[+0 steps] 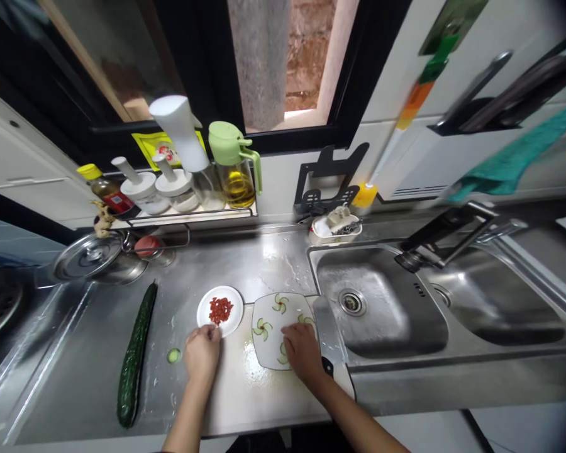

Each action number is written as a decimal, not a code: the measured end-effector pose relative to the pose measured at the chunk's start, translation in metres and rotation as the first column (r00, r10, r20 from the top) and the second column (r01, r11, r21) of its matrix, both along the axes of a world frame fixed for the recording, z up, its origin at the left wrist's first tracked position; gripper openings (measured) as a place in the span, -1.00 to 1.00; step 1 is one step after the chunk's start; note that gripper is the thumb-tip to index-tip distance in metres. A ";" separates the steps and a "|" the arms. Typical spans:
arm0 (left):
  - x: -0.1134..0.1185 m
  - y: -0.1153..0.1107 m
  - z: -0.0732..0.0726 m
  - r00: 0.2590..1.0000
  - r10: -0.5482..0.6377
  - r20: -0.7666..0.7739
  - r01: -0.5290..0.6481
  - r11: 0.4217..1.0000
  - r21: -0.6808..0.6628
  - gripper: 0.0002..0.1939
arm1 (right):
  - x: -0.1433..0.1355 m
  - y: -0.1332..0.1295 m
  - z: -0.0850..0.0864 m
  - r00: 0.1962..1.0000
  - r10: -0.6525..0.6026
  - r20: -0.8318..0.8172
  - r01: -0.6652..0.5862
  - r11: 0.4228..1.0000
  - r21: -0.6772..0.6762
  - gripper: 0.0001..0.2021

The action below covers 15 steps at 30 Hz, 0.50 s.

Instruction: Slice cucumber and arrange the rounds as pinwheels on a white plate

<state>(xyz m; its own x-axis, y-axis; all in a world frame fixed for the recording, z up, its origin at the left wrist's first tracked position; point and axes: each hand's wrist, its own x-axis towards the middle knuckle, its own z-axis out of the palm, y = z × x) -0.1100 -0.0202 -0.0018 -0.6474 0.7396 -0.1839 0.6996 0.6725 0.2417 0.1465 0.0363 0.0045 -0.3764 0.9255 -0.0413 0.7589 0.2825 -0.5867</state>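
My left hand (202,352) is at the near rim of a small round white plate (236,301), its fingers curled together; whatever they pinch is too small to make out. Dried red berries, perhaps goji (221,310), lie heaped on that plate. Over a squarish white plate (268,353) reaches my right hand (304,353), thumb and forefinger close together, their tips partly hidden. Thin green cucumber slices (263,329) form several pinwheels on this plate, with red dots at the centre of some. Under both plates is a pale cutting board (245,402).
A whole cucumber (136,355) and a cucumber end piece (173,356) lie on the steel counter at left. A cleaver (329,330) rests beside the square plate, near the double sink (382,302). Behind stand a lidded pot (94,255), an oil jug (236,170) and seasoning jars (144,192).
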 end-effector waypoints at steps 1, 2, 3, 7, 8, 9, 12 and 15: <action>0.000 0.002 0.000 1.000 0.000 0.001 0.000 1.000 -0.011 -0.71 | 0.000 -0.001 0.000 1.000 0.005 0.000 -0.005 1.000 0.002 -0.76; 0.001 0.003 -0.001 1.000 0.001 0.004 -0.001 1.000 -0.021 -0.71 | -0.001 -0.002 0.001 1.000 0.008 0.000 -0.008 1.000 0.003 -0.76; 0.002 0.004 -0.001 1.000 0.006 0.005 -0.005 1.000 -0.029 -0.70 | -0.001 -0.002 0.001 1.000 0.010 -0.003 -0.010 1.000 0.005 -0.76; 0.003 0.007 -0.003 1.000 0.017 0.002 -0.017 0.999 -0.049 -0.70 | 0.000 -0.004 0.003 1.000 0.004 -0.023 -0.004 1.000 0.006 -0.75; 0.003 0.008 -0.004 1.000 0.017 0.002 -0.017 0.998 -0.052 -0.69 | 0.000 -0.004 0.003 1.000 0.001 -0.026 -0.001 1.000 0.002 -0.75; 0.003 0.008 -0.004 1.000 0.016 0.002 -0.016 0.998 -0.056 -0.69 | 0.000 -0.004 0.004 1.000 0.001 -0.026 -0.001 1.000 -0.003 -0.75; 0.001 0.010 -0.003 1.000 0.018 0.004 -0.018 0.998 -0.060 -0.69 | 0.001 -0.006 0.005 1.000 -0.002 -0.023 0.001 1.000 -0.015 -0.75; 0.000 0.007 -0.002 1.000 0.003 0.019 -0.002 1.000 -0.030 -0.68 | 0.004 -0.008 0.006 1.000 -0.007 -0.020 0.007 1.000 -0.006 -0.75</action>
<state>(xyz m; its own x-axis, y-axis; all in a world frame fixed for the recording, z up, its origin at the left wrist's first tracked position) -0.1100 -0.0130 -0.0041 -0.6455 0.7317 -0.2189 0.6931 0.6816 0.2347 0.1504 0.0286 0.0102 -0.3704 0.9280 -0.0388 0.7487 0.2736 -0.6037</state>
